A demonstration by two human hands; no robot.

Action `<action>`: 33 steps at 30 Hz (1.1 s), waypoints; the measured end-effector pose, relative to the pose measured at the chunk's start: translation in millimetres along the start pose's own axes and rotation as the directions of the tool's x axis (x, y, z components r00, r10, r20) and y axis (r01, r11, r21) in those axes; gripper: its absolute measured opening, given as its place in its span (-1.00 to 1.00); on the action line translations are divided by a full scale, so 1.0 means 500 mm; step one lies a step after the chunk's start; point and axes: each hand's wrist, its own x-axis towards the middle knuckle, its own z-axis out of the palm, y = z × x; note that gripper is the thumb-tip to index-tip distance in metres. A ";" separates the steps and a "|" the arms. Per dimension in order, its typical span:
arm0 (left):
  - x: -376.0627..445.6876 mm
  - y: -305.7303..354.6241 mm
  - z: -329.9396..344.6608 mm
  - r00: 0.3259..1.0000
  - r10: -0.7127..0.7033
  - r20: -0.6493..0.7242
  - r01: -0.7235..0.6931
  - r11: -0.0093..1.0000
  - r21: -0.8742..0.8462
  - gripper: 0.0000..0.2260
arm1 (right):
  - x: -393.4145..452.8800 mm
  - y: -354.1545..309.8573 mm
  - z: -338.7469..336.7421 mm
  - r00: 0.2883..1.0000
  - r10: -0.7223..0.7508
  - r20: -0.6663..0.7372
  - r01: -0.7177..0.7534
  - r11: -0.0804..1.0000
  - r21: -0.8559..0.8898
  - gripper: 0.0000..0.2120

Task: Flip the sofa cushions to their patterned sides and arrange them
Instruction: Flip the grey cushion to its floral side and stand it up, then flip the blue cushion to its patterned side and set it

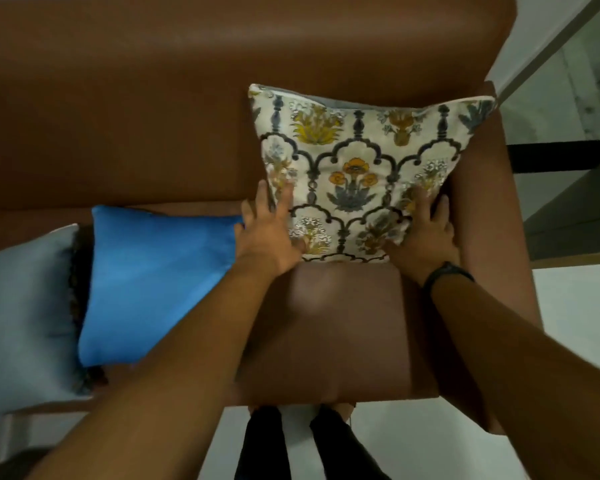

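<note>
A cream cushion with a floral pattern (pixel 357 168) leans against the brown sofa back at the right end, pattern side facing me. My left hand (pixel 269 233) presses flat on its lower left corner with fingers spread. My right hand (pixel 425 230) grips its lower right edge beside the armrest. To the left lies a plain blue cushion (pixel 156 285) on the seat. Further left a plain pale grey cushion (pixel 21 313) shows a dark fringe along its right edge.
The brown leather sofa (pixel 326 323) fills the view, with its right armrest (pixel 489 220) beside the patterned cushion. A dark band sits on my right wrist. My legs stand at the seat's front edge on a pale floor (pixel 575 341). A glass panel is at the upper right.
</note>
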 end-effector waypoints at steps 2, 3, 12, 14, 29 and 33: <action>-0.056 -0.082 -0.021 0.998 -0.049 -0.032 0.046 0.996 -0.071 -0.08 | -0.052 -0.017 0.014 0.993 0.034 0.110 -0.048 0.991 0.127 0.10; -0.092 -0.125 -0.028 0.997 -0.071 -0.039 0.067 0.993 -0.094 -0.11 | -0.086 -0.034 0.029 0.988 0.011 0.155 -0.033 0.990 0.140 0.08; -0.279 -0.550 -0.028 0.869 -0.483 0.109 0.487 0.791 -0.370 -0.14 | -0.313 -0.277 0.274 0.784 -0.117 0.610 -0.126 0.932 0.341 -0.53; -0.277 -0.629 -0.009 0.853 -0.496 0.164 0.512 0.733 -0.449 -0.13 | -0.330 -0.319 0.346 0.777 -0.096 0.622 -0.206 0.895 0.395 -0.45; -0.332 -0.836 -0.108 0.962 -0.217 0.168 0.272 0.669 -0.691 -0.66 | -0.388 -0.452 0.409 0.972 0.132 0.194 -0.220 0.797 0.563 -0.51; -0.306 -0.799 -0.233 0.969 -0.178 0.169 0.243 0.599 -0.763 -0.85 | -0.358 -0.510 0.267 0.961 0.173 0.214 -0.265 0.792 0.550 -0.69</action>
